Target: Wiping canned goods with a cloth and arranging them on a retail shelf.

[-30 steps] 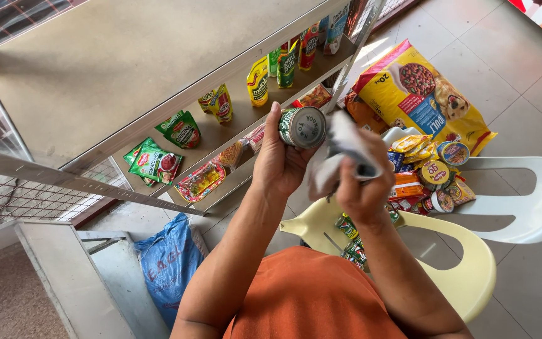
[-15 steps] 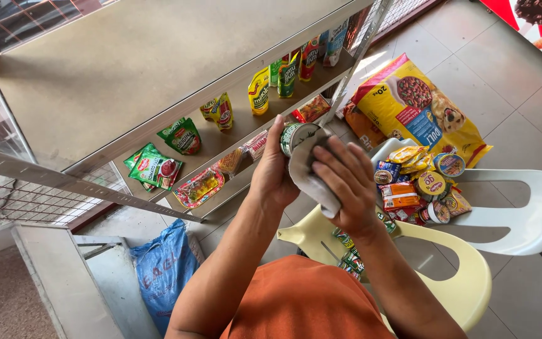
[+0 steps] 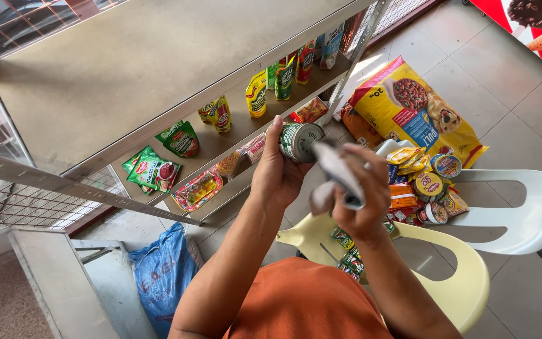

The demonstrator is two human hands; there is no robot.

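Note:
My left hand grips a small green-labelled tin can held on its side, its metal end turned toward me. My right hand clutches a crumpled white cloth just right of the can, the cloth's upper end close to the can's rim. Both hands hover above a yellow plastic chair in front of a metal shelf rack.
The rack shelves carry green, yellow and red sachets and pouches. A white plastic chair holds a heap of cans and packets. A big yellow pet-food bag lies on the tiled floor. A blue sack sits at lower left.
The right hand with the cloth rubbed over the can's end half a second ago and has now drawn back to the right, uncovering the can's lid.

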